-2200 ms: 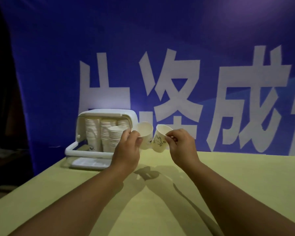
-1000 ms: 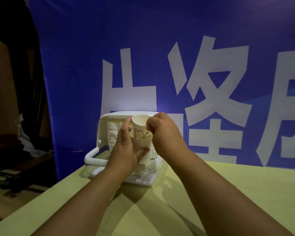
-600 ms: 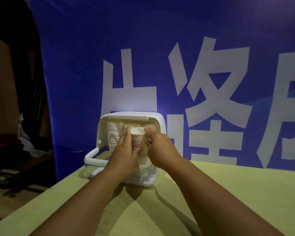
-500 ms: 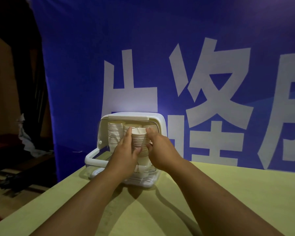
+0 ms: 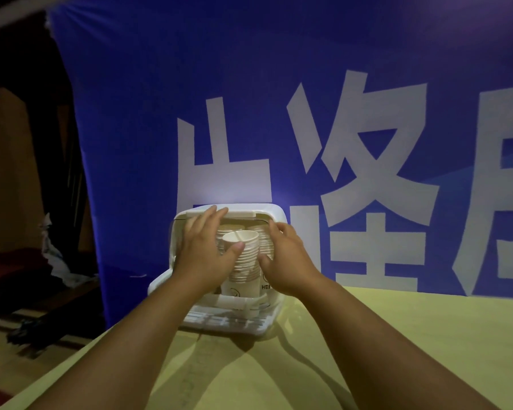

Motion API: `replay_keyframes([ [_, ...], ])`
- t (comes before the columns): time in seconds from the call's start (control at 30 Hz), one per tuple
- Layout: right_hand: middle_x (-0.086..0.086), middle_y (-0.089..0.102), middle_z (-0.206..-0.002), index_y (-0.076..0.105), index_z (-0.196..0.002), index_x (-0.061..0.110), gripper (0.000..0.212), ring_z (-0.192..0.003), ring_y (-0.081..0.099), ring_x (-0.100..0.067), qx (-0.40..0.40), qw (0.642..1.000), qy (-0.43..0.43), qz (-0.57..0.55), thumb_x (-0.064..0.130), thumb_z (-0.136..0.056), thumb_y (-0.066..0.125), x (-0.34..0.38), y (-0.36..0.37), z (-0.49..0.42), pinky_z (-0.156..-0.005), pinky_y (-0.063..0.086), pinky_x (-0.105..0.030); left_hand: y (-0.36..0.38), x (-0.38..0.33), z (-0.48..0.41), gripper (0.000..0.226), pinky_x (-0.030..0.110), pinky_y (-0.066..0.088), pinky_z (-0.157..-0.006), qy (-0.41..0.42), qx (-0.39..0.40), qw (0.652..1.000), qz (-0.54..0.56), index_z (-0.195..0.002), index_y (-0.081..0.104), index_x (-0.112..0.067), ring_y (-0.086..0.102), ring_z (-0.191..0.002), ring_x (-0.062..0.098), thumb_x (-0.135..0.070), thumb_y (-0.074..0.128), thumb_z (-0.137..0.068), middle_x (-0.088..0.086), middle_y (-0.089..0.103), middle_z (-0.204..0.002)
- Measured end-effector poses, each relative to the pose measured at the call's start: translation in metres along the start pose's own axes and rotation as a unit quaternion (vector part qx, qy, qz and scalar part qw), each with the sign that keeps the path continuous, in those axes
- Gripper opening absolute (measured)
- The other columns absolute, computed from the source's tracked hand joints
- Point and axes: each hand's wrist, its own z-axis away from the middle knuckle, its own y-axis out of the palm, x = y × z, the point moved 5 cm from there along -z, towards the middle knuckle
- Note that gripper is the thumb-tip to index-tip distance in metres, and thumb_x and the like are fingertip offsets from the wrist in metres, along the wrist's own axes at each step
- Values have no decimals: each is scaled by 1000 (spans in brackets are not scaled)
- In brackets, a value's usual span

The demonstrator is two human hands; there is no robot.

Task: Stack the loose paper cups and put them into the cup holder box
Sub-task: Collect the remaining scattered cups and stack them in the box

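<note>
Cup stack [image 5: 247, 258] between left hand [image 5: 205, 252], right hand [image 5: 288, 258]; fingers spread

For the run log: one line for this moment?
cup stack: upright in holder box | left hand: open, thumb at top rim | right hand: open beside stack

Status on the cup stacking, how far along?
Done: the front stack stands inside the cup holder box; no loose cups visible on the table. In hand: nothing; left hand and right hand flank the stack, open. Left: apparently only withdrawing.
</note>
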Motion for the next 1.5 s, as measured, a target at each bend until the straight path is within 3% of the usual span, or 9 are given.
replay_keyframes([
  [0.13,-1,22,-156,17,-155,22,74,-138,36,-24,26,1000,9,-8,23,-96,61,-1,-1,-1,-109,43,-36,-1,3,-29,84,51,13,-120,13,111,989,-95,-157,24,-38,14,-153,20,-56,69,-88,-9,22,-166],
  [0.33,1,34,-151,30,-150,23,65,-134,40,-21,31,999,3,-39,23,-95,63,1,-4,-3,-107,41,-34,-6,19,-56,93,53,36,-114,-7,193,975,-109,-156,32,-34,40,-141,24,-57,79,-78,-4,43,-156],
  [0.57,3,58,-132,55,-136,22,46,-114,57,-16,-30,994,37,-101,20,-92,65,-2,-11,-5,-88,48,-24,-5,14,-59,74,38,49,-95,14,165,980,-109,-136,53,-32,48,-115,16,-48,87,-72,-8,50,-128],
  [0.77,1,67,-115,65,-124,25,35,-87,68,-22,-71,985,67,-140,18,-90,63,0,-16,-2,-79,61,-43,-5,19,-44,51,37,39,-89,24,68,988,-135,-98,50,-39,45,-101,14,-64,83,-67,-14,49,-102],
  [0.83,2,62,-122,63,-126,26,37,-99,65,-21,-68,987,54,-134,18,-90,63,3,-14,0,-86,59,-41,-3,19,-36,46,37,35,-88,23,40,990,-132,-90,47,-37,43,-97,13,-62,81,-70,-15,48,-97],
  [0.93,6,50,-135,63,-126,30,36,-121,53,-15,-63,992,34,-106,22,-91,66,7,-12,2,-102,48,-32,-1,21,-22,42,39,46,-86,19,8,993,-113,-81,45,-35,46,-92,15,-49,83,-74,-16,47,-91],
  [1.03,8,42,-146,60,-130,32,39,-134,42,-14,-54,994,27,-95,28,-92,67,9,-11,5,-105,37,-27,-3,21,-10,45,37,47,-80,35,-9,992,-119,-77,43,-35,46,-87,13,-51,85,-69,-18,46,-86],
  [1.33,7,27,-159,33,-152,33,81,-146,27,-18,1,997,39,-73,28,-84,77,14,-5,9,-113,31,-34,-13,22,32,47,30,41,-72,59,24,991,-121,-83,42,-41,42,-82,5,-75,71,-67,-23,42,-86],
  [1.5,7,21,-161,19,-155,35,100,-147,24,-21,19,999,36,-13,28,-77,83,18,4,16,-114,32,-40,-14,20,50,46,21,33,-66,14,53,992,-114,-75,37,-40,42,-79,0,-66,75,-73,-21,44,-83],
])
